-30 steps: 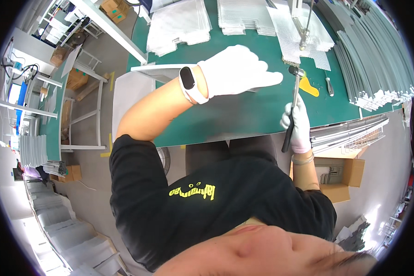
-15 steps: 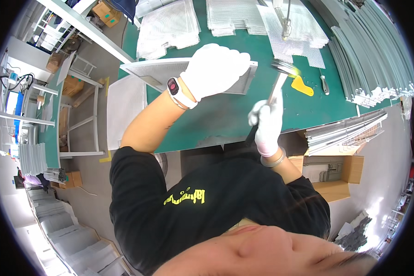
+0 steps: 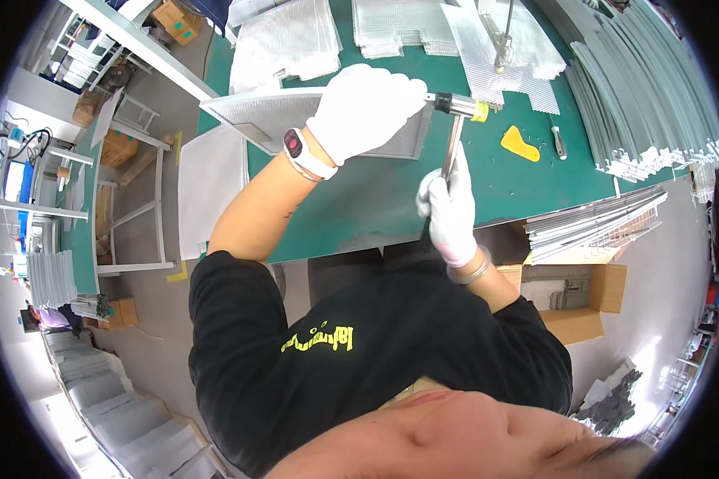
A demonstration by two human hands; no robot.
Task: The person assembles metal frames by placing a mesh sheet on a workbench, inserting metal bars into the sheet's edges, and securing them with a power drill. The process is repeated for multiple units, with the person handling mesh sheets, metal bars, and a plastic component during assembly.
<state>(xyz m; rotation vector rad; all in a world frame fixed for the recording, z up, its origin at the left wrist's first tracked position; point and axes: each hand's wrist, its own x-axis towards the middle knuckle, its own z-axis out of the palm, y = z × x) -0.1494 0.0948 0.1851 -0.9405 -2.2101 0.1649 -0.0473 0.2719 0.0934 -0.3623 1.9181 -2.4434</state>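
Observation:
My left hand (image 3: 366,112), in a white glove, is closed over the far edge of a grey metal frame with a mesh panel (image 3: 278,120), tilted up off the green table. My right hand (image 3: 453,214), also gloved, is wrapped round the handle of a two-faced mallet (image 3: 460,106). Its head has a black face and a yellow face. The black face is at the frame's right end, close beside my left fingertips; whether it touches the frame I cannot tell. My left fingers hide part of the frame's far edge.
Stacks of mesh sheets (image 3: 287,40) lie along the far side of the green table (image 3: 327,203). A yellow scraper (image 3: 520,144) and a screwdriver (image 3: 559,142) rest to the right, near a pile of long metal strips (image 3: 643,104). An open cardboard box (image 3: 607,289) stands below.
The mallet head has swung left, from apart from the frame to beside its right end. My right hand has moved slightly left and down; my left hand stays on the frame.

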